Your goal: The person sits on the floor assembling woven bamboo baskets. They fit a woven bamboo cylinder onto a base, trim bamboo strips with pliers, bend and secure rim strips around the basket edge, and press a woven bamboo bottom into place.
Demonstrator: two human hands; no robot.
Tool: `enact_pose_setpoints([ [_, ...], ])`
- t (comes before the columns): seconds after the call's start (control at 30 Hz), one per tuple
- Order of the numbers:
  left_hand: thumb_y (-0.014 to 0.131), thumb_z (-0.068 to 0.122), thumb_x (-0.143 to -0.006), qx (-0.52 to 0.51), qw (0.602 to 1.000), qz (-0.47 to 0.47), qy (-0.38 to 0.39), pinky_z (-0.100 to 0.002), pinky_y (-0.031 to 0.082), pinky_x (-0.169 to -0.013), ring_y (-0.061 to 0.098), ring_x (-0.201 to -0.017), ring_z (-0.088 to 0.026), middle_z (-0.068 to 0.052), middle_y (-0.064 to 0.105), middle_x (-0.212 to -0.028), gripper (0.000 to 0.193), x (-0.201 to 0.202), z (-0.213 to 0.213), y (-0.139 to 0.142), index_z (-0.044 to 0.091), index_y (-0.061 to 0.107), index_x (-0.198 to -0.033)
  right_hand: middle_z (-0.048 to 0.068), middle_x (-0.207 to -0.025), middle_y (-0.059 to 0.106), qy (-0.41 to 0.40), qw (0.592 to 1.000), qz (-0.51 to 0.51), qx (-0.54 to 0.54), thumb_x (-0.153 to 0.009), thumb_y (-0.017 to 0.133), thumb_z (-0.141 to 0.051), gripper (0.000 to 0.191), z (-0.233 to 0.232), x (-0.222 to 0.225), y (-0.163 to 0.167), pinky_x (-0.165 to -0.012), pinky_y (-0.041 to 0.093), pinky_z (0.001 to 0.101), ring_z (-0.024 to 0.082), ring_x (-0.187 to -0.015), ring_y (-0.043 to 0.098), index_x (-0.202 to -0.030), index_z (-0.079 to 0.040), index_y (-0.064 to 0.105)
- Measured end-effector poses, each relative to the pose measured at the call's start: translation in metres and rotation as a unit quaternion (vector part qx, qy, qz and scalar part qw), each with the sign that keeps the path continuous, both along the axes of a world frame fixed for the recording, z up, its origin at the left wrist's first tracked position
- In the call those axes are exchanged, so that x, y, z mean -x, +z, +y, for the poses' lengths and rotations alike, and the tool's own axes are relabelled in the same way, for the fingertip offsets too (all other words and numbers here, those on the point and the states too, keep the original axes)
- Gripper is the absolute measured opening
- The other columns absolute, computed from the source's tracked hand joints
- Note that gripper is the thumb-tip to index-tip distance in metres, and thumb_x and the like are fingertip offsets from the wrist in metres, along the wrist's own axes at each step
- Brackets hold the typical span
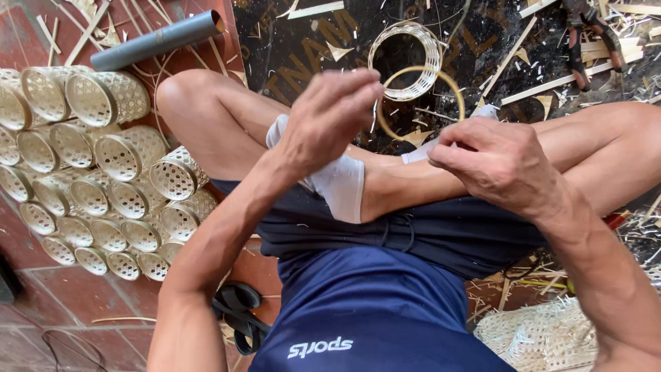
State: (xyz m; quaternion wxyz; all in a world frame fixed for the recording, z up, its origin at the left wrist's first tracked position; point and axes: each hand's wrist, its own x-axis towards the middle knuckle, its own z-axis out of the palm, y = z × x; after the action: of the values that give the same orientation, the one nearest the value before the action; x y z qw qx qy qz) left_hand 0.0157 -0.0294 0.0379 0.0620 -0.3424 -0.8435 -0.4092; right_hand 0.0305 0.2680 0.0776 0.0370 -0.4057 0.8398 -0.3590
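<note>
Sitting cross-legged on the floor (82, 303), the person holds a thin bamboo hoop (421, 103) between both hands, above the knees. The left hand (330, 117) has its fingers (361, 86) bunched together, pinching the hoop's left edge; the right hand (496, 162) has its fingers closed on the hoop's lower right edge. Just beyond the hoop, a woven bamboo ring (406, 60) lies on a dark mat (310, 48) strewn with bamboo strips (551, 83). Stacked small woven baskets (103, 179) lie on their sides to the left, with a grey tube (158, 39) above them.
</note>
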Motion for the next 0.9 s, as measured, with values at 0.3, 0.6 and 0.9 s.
enact_pose_setpoints([
  [0.3, 0.069, 0.013, -0.097, 0.085, 0.987, 0.035, -0.129, -0.041, 0.051, -0.101, 0.06, -0.119, -0.027, -0.009, 0.062, -0.126, 0.038, 0.021, 0.001, -0.022, 0.0, 0.065, -0.133, 0.008, -0.098, 0.067, 0.071, 0.997, 0.02, -0.036, -0.086, 0.07, 0.001, 0.017, -0.005, 0.058, -0.04, -0.069, 0.056, 0.0347, 0.023, -0.085, 0.068, -0.101, -0.007, 0.071],
  [0.6, 0.07, 0.016, -0.093, 0.125, 0.98, 0.053, -0.146, -0.042, 0.047, -0.1, 0.057, -0.121, -0.026, -0.007, 0.062, -0.121, 0.034, 0.036, -0.004, -0.035, 0.003, 0.066, -0.124, 0.006, -0.101, 0.067, 0.066, 0.995, 0.045, -0.058, -0.086, 0.071, -0.002, 0.016, 0.0, 0.051, -0.055, -0.066, 0.053, 0.0346, 0.023, -0.083, 0.066, -0.1, -0.007, 0.07],
  [0.9, 0.062, 0.013, -0.093, 0.176, 0.982, 0.059, -0.042, -0.042, 0.043, -0.097, 0.055, -0.107, -0.026, -0.009, 0.056, -0.107, 0.023, 0.032, 0.036, -0.049, 0.005, 0.063, -0.115, 0.009, -0.1, 0.066, 0.04, 0.989, 0.126, -0.073, -0.083, 0.067, -0.007, 0.017, -0.017, 0.052, -0.063, -0.068, 0.054, 0.0344, 0.024, -0.081, 0.066, -0.1, -0.001, 0.068],
])
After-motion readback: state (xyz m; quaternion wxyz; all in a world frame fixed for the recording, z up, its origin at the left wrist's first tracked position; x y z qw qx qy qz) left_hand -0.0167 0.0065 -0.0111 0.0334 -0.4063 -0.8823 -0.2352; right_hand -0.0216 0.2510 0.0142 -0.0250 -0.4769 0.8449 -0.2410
